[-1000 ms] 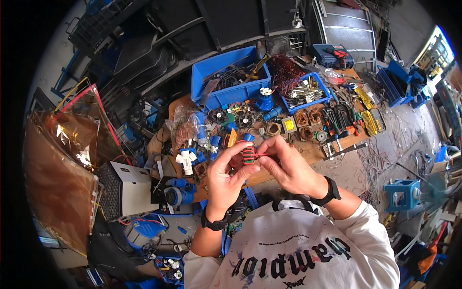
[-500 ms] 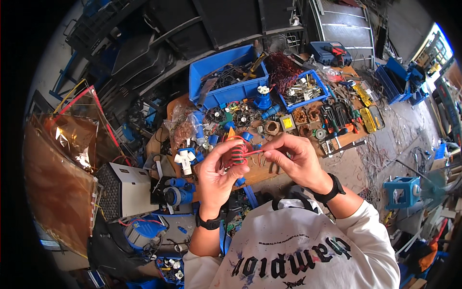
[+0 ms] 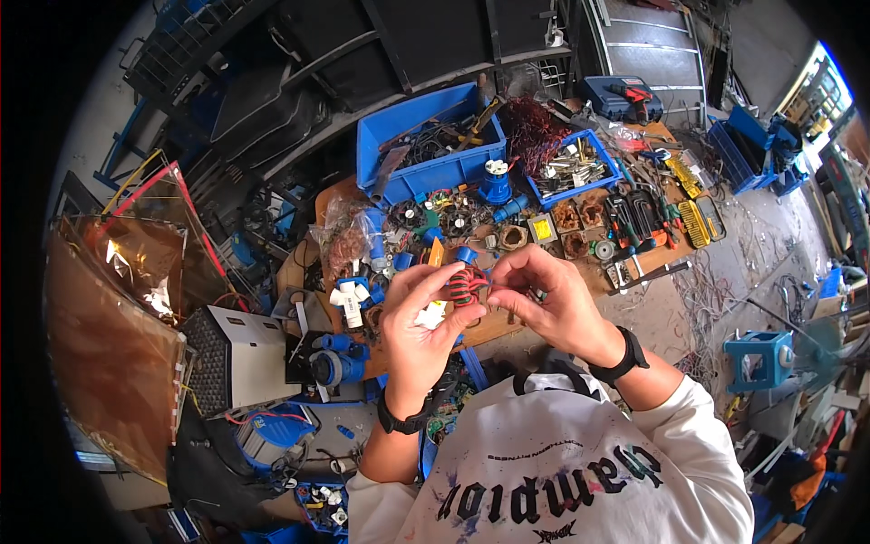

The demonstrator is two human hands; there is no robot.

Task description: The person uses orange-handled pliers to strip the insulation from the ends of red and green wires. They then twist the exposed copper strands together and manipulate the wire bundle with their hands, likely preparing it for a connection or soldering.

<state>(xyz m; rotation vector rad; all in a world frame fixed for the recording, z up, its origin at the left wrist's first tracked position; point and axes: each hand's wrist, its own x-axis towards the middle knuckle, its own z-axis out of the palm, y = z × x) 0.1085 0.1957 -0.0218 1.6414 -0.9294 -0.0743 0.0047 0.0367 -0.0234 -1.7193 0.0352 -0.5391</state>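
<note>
A coil of red and dark wire (image 3: 465,286) is held up over the front of the workbench. My left hand (image 3: 419,313) grips it from the left, with the thumb below and the fingers above. At the coil's right side my right hand (image 3: 555,306) pinches a short bit of the wire between thumb and forefinger. The fingertips nearly touch the coil and partly hide that bit. Left of my left hand lies a white plastic pipe fitting (image 3: 348,304). An orange pointed piece (image 3: 436,251) shows just behind the hand.
The wooden bench (image 3: 659,238) is crowded with small parts. A large blue bin (image 3: 426,174) of scrap stands at the back, beside a blue tray (image 3: 571,192) of metal pieces. Hand tools (image 3: 639,218) lie at the right. A blue stool (image 3: 759,361) stands on the floor.
My right hand's fingertips have come closer to the coil, and the red length that stretched between them is now mostly out of sight. The coil has turned and shifted slightly right.
</note>
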